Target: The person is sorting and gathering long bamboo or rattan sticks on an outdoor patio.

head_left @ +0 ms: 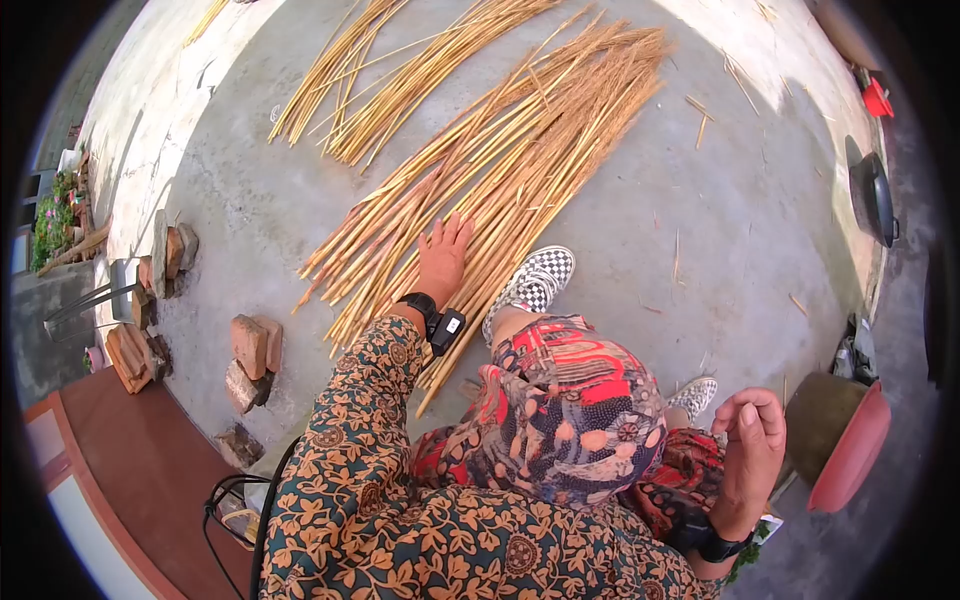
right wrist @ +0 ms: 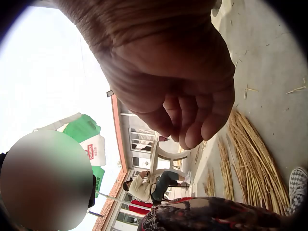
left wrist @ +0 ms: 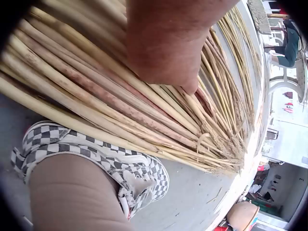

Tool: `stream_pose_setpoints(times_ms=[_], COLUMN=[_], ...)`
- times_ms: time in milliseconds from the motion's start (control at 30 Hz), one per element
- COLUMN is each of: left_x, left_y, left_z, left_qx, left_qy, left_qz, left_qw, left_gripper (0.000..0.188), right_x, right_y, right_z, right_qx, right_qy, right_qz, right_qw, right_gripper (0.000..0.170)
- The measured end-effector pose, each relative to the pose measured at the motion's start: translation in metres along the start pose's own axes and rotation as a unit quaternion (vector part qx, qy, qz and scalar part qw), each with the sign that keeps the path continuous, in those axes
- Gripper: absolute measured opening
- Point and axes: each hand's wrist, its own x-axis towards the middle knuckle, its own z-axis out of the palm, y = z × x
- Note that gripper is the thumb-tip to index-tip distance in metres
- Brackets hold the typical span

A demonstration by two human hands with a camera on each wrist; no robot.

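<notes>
A long bundle of dry yellow-brown stalks (head_left: 545, 150) with brushy heads lies slantwise on the concrete. My left hand (head_left: 442, 264) rests on its lower half, fingers spread and fairly straight across the stalks. In the left wrist view the back part of that hand (left wrist: 168, 43) covers some stalks (left wrist: 110, 98), and its fingertips are hidden. My right hand (head_left: 754, 448) is raised beside the right knee. Its fingers are loosely bent with nothing in them, as the right wrist view of the hand (right wrist: 168, 82) also shows.
Two smaller stalk bundles (head_left: 440, 75) lie beyond the big one. A checkered shoe (head_left: 535, 280) stands against its right edge. Bricks (head_left: 250, 345) sit at left, a reddish basin (head_left: 850, 450) at right. A seated person (right wrist: 149, 187) is in the background.
</notes>
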Motion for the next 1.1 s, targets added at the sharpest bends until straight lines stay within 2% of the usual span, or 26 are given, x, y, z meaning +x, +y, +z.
stream_pose_setpoints(times_ms=[33, 67, 167, 200, 300, 333, 433, 467, 567, 633, 800, 900, 933, 1033, 1100], left_x=[0.002, 0.012, 0.029, 0.031, 0.058, 0.068, 0.093, 0.086, 0.062, 0.039, 0.021, 0.03, 0.033, 0.049, 0.063], left_y=[-0.009, -0.023, -0.038, -0.035, -0.048, -0.051, -0.064, -0.042, 0.011, 0.033, 0.027, 0.001, -0.003, -0.022, -0.032], left_z=[-0.006, 0.005, -0.009, -0.029, -0.032, -0.032, -0.02, -0.038, -0.011, 0.011, 0.024, 0.009, 0.002, -0.006, -0.02], left_qx=[0.022, 0.059, 0.026, -0.016, -0.04, -0.035, -0.17, -0.171, -0.091, -0.093, -0.031, -0.002, -0.007, 0.071, 0.063], left_qy=[-0.002, 0.039, 0.166, 0.173, 0.234, 0.225, 0.055, -0.044, 0.0, -0.002, 0.028, 0.018, 0.025, 0.086, 0.089], left_qz=[-0.009, -0.022, 0.025, 0.063, 0.008, -0.069, -0.173, -0.196, -0.114, -0.077, 0.009, -0.026, -0.047, -0.045, -0.052], left_qw=[1.0, 0.997, 0.985, 0.983, 0.971, 0.971, 0.969, 0.965, 0.989, 0.993, 0.999, 0.999, 0.999, 0.993, 0.993], left_gripper=[0.063, 0.057, 0.052, 0.047, 0.051, 0.055, 0.067, 0.076, 0.076, 0.072, 0.063, 0.063, 0.055, 0.049, 0.044], right_x=[0.0, -0.001, 0.0, 0.0, -0.001, 0.0, 0.001, -0.001, -0.001, 0.0, 0.0, -0.001, -0.003, -0.002, -0.001], right_y=[0.001, 0.001, 0.003, 0.003, 0.005, 0.005, 0.005, 0.004, 0.004, 0.003, 0.003, 0.002, 0.001, 0.005, 0.003], right_z=[0.0, 0.001, -0.002, -0.003, -0.006, -0.007, -0.005, -0.003, -0.003, -0.003, 0.001, 0.001, 0.0, -0.005, -0.002], right_qx=[0.0, -0.001, -0.004, -0.007, -0.01, -0.01, -0.009, -0.007, 0.0, 0.002, 0.001, -0.002, -0.005, -0.006, 0.0], right_qy=[0.0, 0.0, 0.001, 0.005, 0.007, 0.004, 0.0, 0.002, 0.006, 0.004, -0.005, 0.005, 0.013, 0.007, 0.005], right_qz=[0.001, 0.002, -0.003, -0.003, 0.001, 0.001, 0.008, 0.011, 0.015, 0.013, 0.016, 0.026, 0.031, 0.018, 0.025], right_qw=[1.0, 1.0, 1.0, 1.0, 1.0, 1.0, 1.0, 1.0, 1.0, 1.0, 1.0, 1.0, 0.999, 1.0, 1.0], right_gripper=[0.02, 0.02, 0.021, 0.021, 0.021, 0.02, 0.02, 0.02, 0.02, 0.02, 0.02, 0.02, 0.019, 0.019, 0.019])
